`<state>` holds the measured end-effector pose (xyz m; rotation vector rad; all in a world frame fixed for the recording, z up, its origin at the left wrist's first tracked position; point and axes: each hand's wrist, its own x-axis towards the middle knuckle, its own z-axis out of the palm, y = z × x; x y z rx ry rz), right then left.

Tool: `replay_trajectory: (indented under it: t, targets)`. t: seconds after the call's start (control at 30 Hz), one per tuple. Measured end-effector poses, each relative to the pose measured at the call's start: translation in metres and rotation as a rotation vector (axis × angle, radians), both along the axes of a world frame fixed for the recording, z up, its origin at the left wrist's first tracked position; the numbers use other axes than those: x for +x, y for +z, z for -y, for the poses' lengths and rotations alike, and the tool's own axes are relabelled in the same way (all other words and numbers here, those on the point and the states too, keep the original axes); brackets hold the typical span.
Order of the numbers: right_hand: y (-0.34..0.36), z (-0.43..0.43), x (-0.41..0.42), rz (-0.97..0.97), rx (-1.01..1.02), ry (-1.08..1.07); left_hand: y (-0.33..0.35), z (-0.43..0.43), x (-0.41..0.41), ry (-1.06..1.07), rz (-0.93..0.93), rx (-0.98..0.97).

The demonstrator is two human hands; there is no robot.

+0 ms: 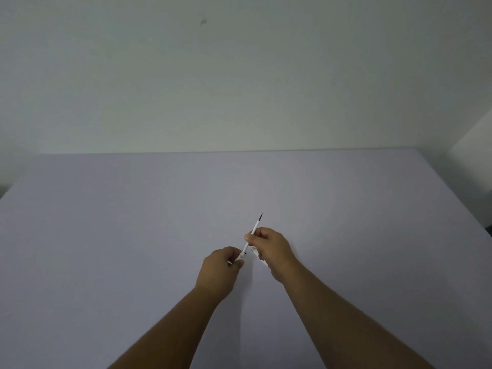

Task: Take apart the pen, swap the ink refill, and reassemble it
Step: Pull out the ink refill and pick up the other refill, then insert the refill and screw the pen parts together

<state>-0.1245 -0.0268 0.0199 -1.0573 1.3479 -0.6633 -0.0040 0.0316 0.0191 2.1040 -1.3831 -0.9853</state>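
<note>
The refill [253, 234], a thin white rod, slants up and away from the left hand [222, 270], which pinches a white pen part at its lower end; the right hand [270, 247] grips its middle, dark tip beyond.

A pale lilac table [133, 235] — behind it, a blank wall [239, 75].

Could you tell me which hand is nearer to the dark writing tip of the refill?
The right hand is nearer: it pinches the refill just below the dark tip. The left hand grips the white pen barrel at the refill's opposite, lower end.
</note>
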Motion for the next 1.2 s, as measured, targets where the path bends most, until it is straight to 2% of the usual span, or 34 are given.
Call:
replay_trajectory:
  t: [0.1,0.27,0.47,0.63,0.77,0.83,0.9,1.0,1.1,1.2]
  targets:
    - [0.000,0.001,-0.001,0.063,0.047,-0.035,-0.002,-0.001,0.003,0.045,-0.057,-0.005]
    - [-0.002,-0.006,-0.002,0.036,0.068,0.110,-0.002,-0.001,0.002,0.039,-0.114,-0.011]
    - [0.003,0.007,-0.005,0.142,0.042,-0.132,0.003,0.002,0.003,0.013,-0.079,-0.026]
    - [0.003,0.005,-0.006,0.007,0.000,0.055,0.003,0.004,0.001,0.000,-0.071,-0.023]
    - [0.003,0.009,-0.013,0.001,0.041,0.065,0.002,0.002,0.002,-0.002,-0.116,-0.015]
    - [0.001,0.016,-0.021,-0.014,0.017,-0.015,0.001,0.002,0.004,0.001,-0.137,-0.009]
    - [-0.005,0.023,-0.032,-0.215,-0.074,-0.049,0.001,0.001,0.004,-0.001,-0.152,0.000]
    - [-0.018,0.026,-0.041,-0.675,-0.164,0.169,0.000,0.000,0.003,-0.010,-0.215,0.008]
    - [-0.026,0.022,-0.038,-0.911,-0.155,0.337,-0.001,-0.001,0.003,-0.033,-0.207,0.005]
    - [-0.032,0.021,-0.036,-1.004,-0.184,0.403,-0.002,-0.001,0.004,-0.032,-0.203,0.009]
